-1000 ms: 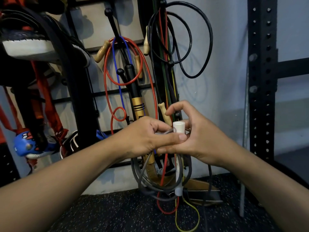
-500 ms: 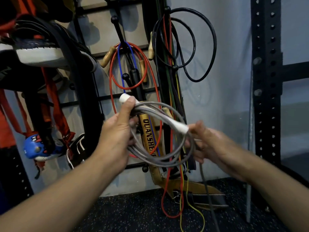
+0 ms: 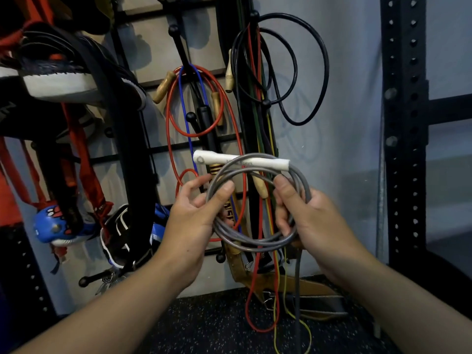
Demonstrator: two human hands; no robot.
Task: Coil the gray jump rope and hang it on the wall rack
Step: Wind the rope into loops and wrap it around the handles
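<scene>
The gray jump rope [image 3: 258,242] is wound into several loops held in front of the wall rack [image 3: 178,37]. Its white handle [image 3: 240,161] lies level across the top of the coil. My left hand [image 3: 196,221] pinches the coil's left side between thumb and fingers. My right hand [image 3: 306,221] grips the right side, fingers curled through the loops. One loose gray end [image 3: 297,290] hangs straight down from below my right hand toward the floor.
The rack's black pegs carry a red rope [image 3: 229,123], a blue cord [image 3: 184,116], black cables [image 3: 306,72] and wooden-handled ropes [image 3: 163,86]. Shoes [image 3: 58,83] and red straps [image 3: 84,175] hang at left. A black perforated upright [image 3: 403,123] stands at right. Speckled rubber floor [image 3: 217,328] lies below.
The coil has turned so the white handle lies level on top. My left hand slid from the handle's end down to the loops, and my right hand closed around the coil's right side.
</scene>
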